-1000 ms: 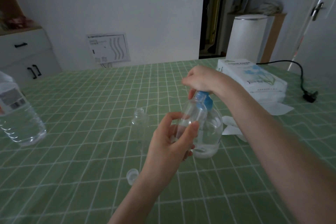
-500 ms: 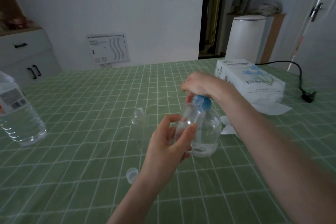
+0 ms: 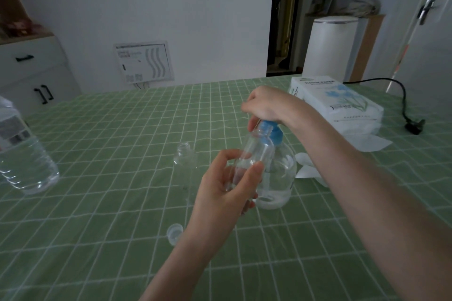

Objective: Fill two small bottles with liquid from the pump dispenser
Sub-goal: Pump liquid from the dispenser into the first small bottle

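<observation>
My left hand (image 3: 225, 188) grips a small clear bottle (image 3: 256, 149), tilted with its open neck up against the blue pump head of the dispenser (image 3: 278, 178). The dispenser is a clear round bottle with a little liquid at its bottom, standing on the green checked tablecloth (image 3: 110, 203). My right hand (image 3: 266, 105) rests on top of the blue pump head, fingers curled down over it. A second small clear bottle (image 3: 185, 164) stands uncapped and upright just left of my left hand. A small clear cap (image 3: 175, 231) lies on the cloth nearer me.
A large water bottle (image 3: 22, 154) stands at the left edge. A white tissue pack (image 3: 335, 105) lies at the back right with loose tissues (image 3: 308, 171) beside the dispenser. A black power cord (image 3: 403, 105) trails at the far right.
My right hand pushed the pump head down half a second ago and has risen back to about its earlier height. The small bottle stays held at the spout.
</observation>
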